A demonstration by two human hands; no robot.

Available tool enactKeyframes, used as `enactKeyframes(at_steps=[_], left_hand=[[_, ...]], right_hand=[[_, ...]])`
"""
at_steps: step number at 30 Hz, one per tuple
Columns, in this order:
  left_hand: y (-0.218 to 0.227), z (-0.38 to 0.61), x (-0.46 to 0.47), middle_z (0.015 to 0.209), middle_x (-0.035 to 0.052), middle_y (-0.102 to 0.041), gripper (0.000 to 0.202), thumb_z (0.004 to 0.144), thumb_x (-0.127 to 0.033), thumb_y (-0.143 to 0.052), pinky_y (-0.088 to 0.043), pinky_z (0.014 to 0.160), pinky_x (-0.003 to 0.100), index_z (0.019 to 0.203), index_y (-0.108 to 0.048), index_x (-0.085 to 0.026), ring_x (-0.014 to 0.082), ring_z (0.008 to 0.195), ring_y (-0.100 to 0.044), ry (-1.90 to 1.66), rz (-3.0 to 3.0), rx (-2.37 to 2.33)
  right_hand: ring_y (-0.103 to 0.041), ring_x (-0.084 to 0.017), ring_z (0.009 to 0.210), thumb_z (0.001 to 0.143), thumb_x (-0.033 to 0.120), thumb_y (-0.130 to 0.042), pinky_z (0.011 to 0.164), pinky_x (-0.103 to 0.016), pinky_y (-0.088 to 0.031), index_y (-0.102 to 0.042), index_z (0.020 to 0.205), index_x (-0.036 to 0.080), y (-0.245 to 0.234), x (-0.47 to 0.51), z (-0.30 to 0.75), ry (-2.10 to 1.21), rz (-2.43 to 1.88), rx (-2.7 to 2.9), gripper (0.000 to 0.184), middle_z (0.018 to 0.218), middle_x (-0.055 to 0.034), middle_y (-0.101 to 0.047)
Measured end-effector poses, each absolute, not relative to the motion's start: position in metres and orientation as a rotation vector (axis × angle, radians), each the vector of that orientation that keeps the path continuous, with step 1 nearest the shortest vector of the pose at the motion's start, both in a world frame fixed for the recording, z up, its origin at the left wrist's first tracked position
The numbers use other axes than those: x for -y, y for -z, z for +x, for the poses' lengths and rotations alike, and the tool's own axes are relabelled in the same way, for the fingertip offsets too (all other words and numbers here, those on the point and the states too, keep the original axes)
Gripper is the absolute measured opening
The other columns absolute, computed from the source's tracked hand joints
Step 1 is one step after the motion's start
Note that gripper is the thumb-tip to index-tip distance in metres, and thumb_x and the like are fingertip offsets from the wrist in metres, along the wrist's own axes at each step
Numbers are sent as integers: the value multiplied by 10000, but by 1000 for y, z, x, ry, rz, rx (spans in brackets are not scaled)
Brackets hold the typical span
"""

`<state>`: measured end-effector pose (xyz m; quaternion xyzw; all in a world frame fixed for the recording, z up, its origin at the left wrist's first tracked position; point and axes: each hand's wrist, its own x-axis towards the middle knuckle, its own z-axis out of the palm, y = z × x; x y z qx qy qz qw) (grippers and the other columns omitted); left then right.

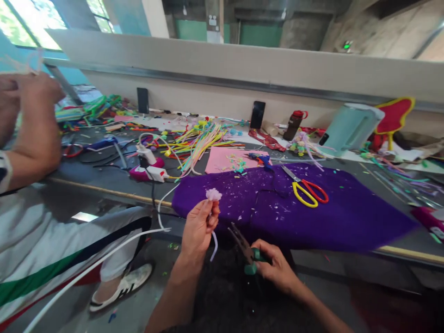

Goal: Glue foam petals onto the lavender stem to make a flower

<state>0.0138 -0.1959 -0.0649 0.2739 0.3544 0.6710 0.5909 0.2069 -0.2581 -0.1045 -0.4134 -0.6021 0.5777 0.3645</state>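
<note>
My left hand [199, 226] pinches the stem of a small pale pink pipe-cleaner flower [213, 194], held upright just in front of the purple cloth [347, 217]; the white stem tail curls below my fingers. My right hand [275, 268] grips green-handled pliers [244, 247] low over my lap, their jaws pointing up and left toward the stem but apart from it. Yellow-and-red scissors [307, 189] lie on the cloth, which is strewn with tiny white scraps.
A seated person at the left in white trousers raises both hands [21, 97] over the table. On the table: a pink sheet [222, 159], several coloured pipe cleaners [201, 141], a glue gun with power strip [147, 166], a dark bottle [293, 125], a pale teal container [350, 127].
</note>
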Motion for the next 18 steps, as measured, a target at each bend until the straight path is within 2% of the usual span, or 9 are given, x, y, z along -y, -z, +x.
enactKeyframes(at_steps=[11,18], left_hand=[[61,14,196,558,-29,-531,176,658,-270,-702,-219,315,107,669,-602,-125,10,379,-358,-1622,680,-863],[66,22,193,552,-30,-536,192,656,-274,-710,-203,308,109,732,-639,-113,10,374,-375,-1538,659,-892]], right_hand=[[-363,-97,585,653,232,-554,538,-195,-309,-494,679,175,106,255,206,-1466,-1058,1520,87,613,50,-425],[-360,-96,576,658,247,-561,530,-194,-309,-483,664,179,106,255,206,-1454,-1059,1549,104,603,51,-414]])
